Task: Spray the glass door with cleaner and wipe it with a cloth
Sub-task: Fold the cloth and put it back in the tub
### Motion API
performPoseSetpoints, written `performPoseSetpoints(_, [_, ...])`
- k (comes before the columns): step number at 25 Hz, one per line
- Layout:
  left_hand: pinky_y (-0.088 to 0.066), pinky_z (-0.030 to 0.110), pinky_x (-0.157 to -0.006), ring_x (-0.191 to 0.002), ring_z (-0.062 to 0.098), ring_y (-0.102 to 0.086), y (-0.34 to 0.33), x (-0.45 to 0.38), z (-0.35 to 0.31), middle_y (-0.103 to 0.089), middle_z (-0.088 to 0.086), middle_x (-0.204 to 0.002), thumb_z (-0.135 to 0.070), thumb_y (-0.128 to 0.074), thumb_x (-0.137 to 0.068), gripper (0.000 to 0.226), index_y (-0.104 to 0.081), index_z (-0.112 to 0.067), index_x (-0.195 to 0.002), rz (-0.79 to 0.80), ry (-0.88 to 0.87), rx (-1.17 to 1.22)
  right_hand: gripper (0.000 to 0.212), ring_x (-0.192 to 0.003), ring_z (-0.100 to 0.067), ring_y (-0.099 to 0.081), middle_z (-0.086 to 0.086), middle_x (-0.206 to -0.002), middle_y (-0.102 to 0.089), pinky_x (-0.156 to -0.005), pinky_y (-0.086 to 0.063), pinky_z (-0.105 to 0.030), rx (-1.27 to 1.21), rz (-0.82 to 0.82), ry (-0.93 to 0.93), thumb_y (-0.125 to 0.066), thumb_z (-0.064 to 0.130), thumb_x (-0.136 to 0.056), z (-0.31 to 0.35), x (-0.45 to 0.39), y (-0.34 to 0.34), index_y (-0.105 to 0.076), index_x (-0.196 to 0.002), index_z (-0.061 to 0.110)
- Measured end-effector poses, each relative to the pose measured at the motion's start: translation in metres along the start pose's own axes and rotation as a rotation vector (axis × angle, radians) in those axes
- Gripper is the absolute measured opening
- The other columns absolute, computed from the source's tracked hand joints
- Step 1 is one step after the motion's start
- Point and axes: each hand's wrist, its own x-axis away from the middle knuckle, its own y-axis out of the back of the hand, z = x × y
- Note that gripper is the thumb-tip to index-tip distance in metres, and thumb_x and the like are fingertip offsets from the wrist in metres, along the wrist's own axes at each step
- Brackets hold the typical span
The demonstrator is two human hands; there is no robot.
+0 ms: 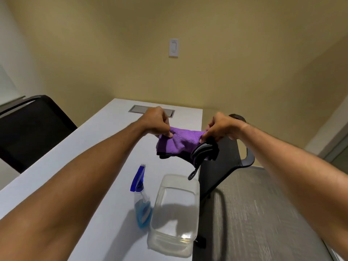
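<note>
A purple cloth hangs stretched between my two hands above the white table. My left hand pinches its left top corner. My right hand pinches the right top corner, and a black and grey strap-like item dangles from that same hand. A spray bottle with a blue trigger head and blue liquid stands on the table below the cloth. The glass door is at most a sliver at the far right edge; I cannot tell.
A clear plastic tub with a little liquid sits right of the bottle at the table's edge. A black chair stands left of the table, another black chair right. A grey cable hatch is set into the far tabletop.
</note>
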Motion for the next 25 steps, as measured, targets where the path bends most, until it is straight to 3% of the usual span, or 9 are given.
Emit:
performPoseSetpoints(3, [-0.062,0.036,-0.065,-0.066,0.023,-0.071,-0.033,-0.012,0.008,-0.072,0.013,-0.073,-0.010,-0.086,-0.064,0.020,-0.067,-0.006,-0.059,0.011,0.111,0.040,0.020,-0.056,-0.021,-0.063,-0.015,-0.064,-0.065,-0.056,-0.056,-0.030,-0.108,-0.001,-0.068,-0.087,0.004,-0.067,-0.026,-0.015,-0.021,-0.070,-0.071,-0.006])
performPoseSetpoints(6, [-0.062,0.043,-0.070,-0.069,0.027,-0.073,-0.069,-0.020,0.021,-0.073,0.014,-0.072,-0.012,-0.087,-0.060,0.022,-0.072,0.001,-0.069,-0.011,0.233,0.073,0.017,-0.044,-0.013,-0.065,-0.012,-0.066,-0.066,-0.043,-0.051,-0.021,-0.201,-0.018,-0.190,-0.083,0.000,-0.070,-0.048,-0.026,-0.047,-0.067,-0.077,-0.005])
performPoseSetpoints(9, [-0.062,0.041,-0.073,-0.071,0.027,-0.073,-0.097,-0.024,0.030,-0.074,0.011,-0.073,-0.013,-0.082,-0.063,0.024,-0.073,0.001,-0.081,-0.029,0.339,0.077,0.017,-0.032,-0.008,-0.058,-0.011,-0.065,-0.060,-0.035,-0.043,-0.016,-0.321,-0.040,-0.287,-0.078,-0.006,-0.072,-0.067,-0.036,-0.071,-0.063,-0.080,-0.004])
performPoseSetpoints(12, [-0.060,0.034,-0.065,-0.071,0.026,-0.073,-0.119,-0.024,0.036,-0.075,0.009,-0.076,-0.013,-0.077,-0.066,0.016,-0.072,-0.005,-0.078,-0.030,0.426,0.076,0.020,-0.035,-0.012,-0.061,-0.013,-0.069,-0.061,-0.035,-0.046,-0.018,-0.414,-0.019,-0.379,-0.076,-0.008,-0.073,-0.086,-0.047,-0.094,-0.064,-0.089,-0.007])
performPoseSetpoints(16, [-0.063,0.042,-0.069,-0.070,0.028,-0.073,-0.151,-0.028,0.057,-0.074,0.011,-0.078,-0.015,-0.080,-0.064,0.020,-0.068,-0.003,-0.074,-0.019,0.521,0.136,0.018,-0.046,-0.017,-0.068,-0.013,-0.068,-0.066,-0.044,-0.054,-0.024,-0.473,-0.003,-0.463,-0.078,-0.005,-0.072,-0.113,-0.058,-0.122,-0.066,-0.085,-0.005])
performPoseSetpoints(20, [-0.062,0.042,-0.072,-0.072,0.027,-0.073,-0.180,-0.029,0.083,-0.073,0.013,-0.079,-0.019,-0.084,-0.066,0.025,-0.069,-0.002,-0.077,-0.022,0.582,0.185,0.024,-0.063,-0.026,-0.074,-0.019,-0.076,-0.072,-0.064,-0.063,-0.038,-0.531,-0.027,-0.508,-0.080,-0.007,-0.068,-0.139,-0.071,-0.149,-0.068,-0.090,-0.010])
performPoseSetpoints(25, [-0.062,0.043,-0.073,-0.073,0.028,-0.072,-0.195,-0.034,0.103,-0.072,0.014,-0.081,-0.022,-0.085,-0.068,0.031,-0.070,0.000,-0.083,-0.011,0.621,0.189,0.024,-0.066,-0.027,-0.075,-0.020,-0.078,-0.073,-0.067,-0.063,-0.042,-0.525,-0.023,-0.500,-0.081,-0.005,-0.069,-0.152,-0.084,-0.166,-0.069,-0.090,-0.011])
